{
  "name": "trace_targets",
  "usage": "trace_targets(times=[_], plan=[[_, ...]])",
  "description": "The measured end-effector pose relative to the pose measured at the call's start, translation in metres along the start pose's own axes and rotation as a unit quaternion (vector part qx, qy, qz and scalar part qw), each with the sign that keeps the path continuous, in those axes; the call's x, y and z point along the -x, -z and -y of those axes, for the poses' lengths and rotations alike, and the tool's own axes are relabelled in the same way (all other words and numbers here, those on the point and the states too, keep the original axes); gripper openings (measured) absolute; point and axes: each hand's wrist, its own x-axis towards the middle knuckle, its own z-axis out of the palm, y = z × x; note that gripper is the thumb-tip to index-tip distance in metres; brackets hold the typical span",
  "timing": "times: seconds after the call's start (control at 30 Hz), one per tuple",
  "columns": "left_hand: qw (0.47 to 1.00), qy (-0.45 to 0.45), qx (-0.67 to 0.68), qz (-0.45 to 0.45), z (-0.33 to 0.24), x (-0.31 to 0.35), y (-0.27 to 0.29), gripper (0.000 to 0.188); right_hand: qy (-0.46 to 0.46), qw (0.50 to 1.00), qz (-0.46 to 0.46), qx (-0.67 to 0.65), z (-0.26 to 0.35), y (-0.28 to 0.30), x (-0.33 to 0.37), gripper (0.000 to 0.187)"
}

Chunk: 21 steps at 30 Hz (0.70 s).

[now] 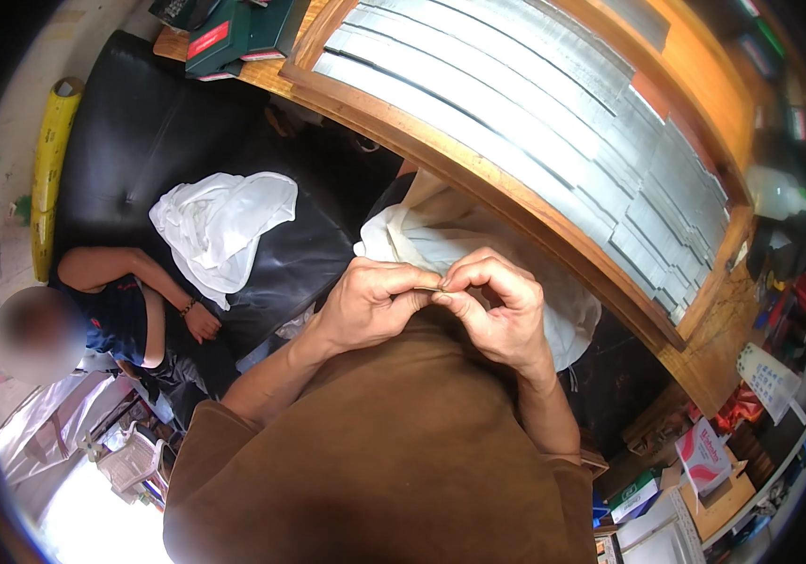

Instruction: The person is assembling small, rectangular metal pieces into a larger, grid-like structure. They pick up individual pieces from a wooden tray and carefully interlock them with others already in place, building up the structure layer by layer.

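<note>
My left hand (373,299) and my right hand (505,312) meet in front of my brown top. Thumb and forefinger of each are pinched together, fingertip to fingertip. Between them is a small thin brownish sliver (435,289), mostly covered by the fingers, so its kind does not show. Behind the hands hangs pale white cloth (401,235), lying over my lap area. Just beyond that stands a wooden-framed tray (478,169) filled with stepped rows of grey, metallic-looking strips (516,89).
A black couch (130,141) at left bears a crumpled white cloth (224,226). Another person (126,315) sits there, one arm resting. A yellow roll (53,179) leans by the wall. Green boxes (252,38), a squeeze bottle (779,195) and a paper cup (768,376) surround the tray.
</note>
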Motion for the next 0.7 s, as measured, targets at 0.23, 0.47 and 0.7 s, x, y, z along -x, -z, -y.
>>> trace_targets(times=[0.23, 0.47, 0.7], plan=[[1.000, 0.004, 0.016, -0.020, 0.0008, 0.0012, -0.0037, 0.018, -0.025, 0.999, -0.026, -0.041, -0.0010, -0.0038, 0.0030, 0.013], [1.000, 0.006, 0.005, -0.013, 0.0034, 0.0027, -0.0021, 0.018, 0.027, 0.998, 0.006, 0.055, 0.0068, -0.0002, -0.0019, 0.011], [1.000, -0.014, 0.001, -0.017, 0.0032, 0.0014, -0.0021, 0.019, 0.041, 0.997, 0.000, 0.058, 0.0047, -0.0010, -0.0005, 0.011]])
